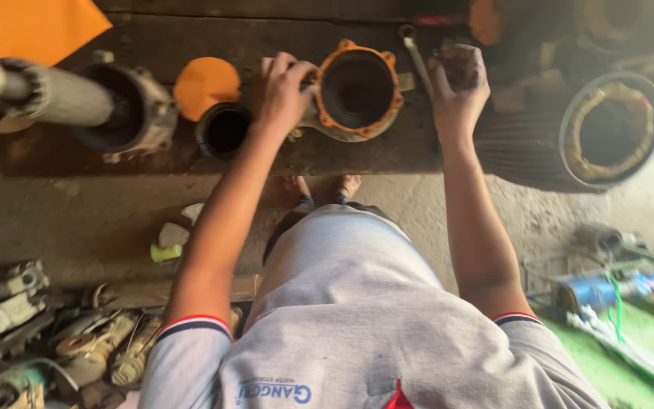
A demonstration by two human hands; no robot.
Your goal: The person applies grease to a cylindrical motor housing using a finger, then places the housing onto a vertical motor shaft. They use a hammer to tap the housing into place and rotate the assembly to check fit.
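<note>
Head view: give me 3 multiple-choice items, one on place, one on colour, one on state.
1. Where is the left hand?
A. on the rim of the round orange-edged metal housing
B. on the ribbed dark motor stator
C. on the floor

2. What colour is the round lid above the small dark can?
A. blue
B. orange
C. white

3. How is the right hand?
A. flat and open on the worn wooden bench
B. curled shut around a small dark object, next to a metal wrench
C. out of view

Key: 1 A, fingers grip its left rim; 2 B, it is plainly orange; 3 B, fingers are closed, raised over the bench.
</note>
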